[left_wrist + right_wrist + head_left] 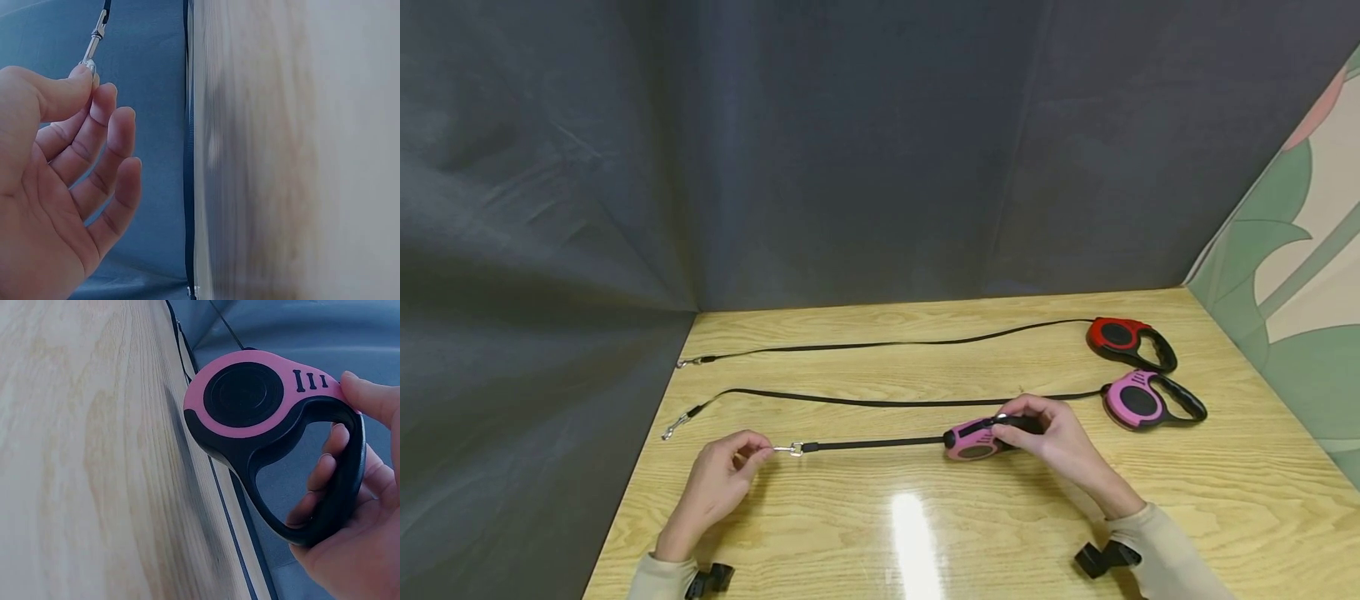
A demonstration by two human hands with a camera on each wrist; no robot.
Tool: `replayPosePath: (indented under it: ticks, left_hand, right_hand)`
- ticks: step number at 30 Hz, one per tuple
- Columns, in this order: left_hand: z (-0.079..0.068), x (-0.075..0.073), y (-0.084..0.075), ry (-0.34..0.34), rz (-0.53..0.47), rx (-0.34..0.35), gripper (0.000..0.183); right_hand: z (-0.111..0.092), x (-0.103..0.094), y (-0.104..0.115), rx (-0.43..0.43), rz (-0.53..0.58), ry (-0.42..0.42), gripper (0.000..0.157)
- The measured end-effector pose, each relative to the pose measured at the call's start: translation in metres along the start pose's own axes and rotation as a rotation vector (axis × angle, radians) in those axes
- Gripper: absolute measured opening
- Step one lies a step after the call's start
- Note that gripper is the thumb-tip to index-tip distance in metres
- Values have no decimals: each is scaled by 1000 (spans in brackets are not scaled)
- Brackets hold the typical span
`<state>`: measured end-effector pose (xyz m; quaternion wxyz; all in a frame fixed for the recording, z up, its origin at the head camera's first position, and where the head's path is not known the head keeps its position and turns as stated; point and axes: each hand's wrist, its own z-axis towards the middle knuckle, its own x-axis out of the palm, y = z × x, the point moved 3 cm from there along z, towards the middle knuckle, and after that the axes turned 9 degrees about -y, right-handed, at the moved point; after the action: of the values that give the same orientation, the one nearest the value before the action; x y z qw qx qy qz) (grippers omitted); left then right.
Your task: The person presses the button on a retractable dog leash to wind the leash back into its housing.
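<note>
A pink and black retractable dog leash is held just above the table. Around its black handle curl the fingers of my right hand, the thumb lying on top of the casing. The leash's black strap runs out to the left, fairly straight. At its end is a silver metal clip, which my left hand pinches between thumb and forefinger. The other left fingers are loosely bent and hold nothing, as the left wrist view shows.
Behind lie a second pink leash and a red leash, their straps stretched leftward across the wooden table. Their metal clips lie near the table's left edge. A dark curtain hangs behind and to the left.
</note>
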<state>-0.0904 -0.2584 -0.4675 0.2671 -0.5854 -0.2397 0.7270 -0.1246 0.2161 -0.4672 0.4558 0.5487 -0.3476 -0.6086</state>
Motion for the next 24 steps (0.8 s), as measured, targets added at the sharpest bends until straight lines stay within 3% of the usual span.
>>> replayPosePath:
  ticks: [24]
  left_hand:
    - [0,2,0,12,-4,4,5]
  right_hand:
    - [1,2,2,3,30,2,15]
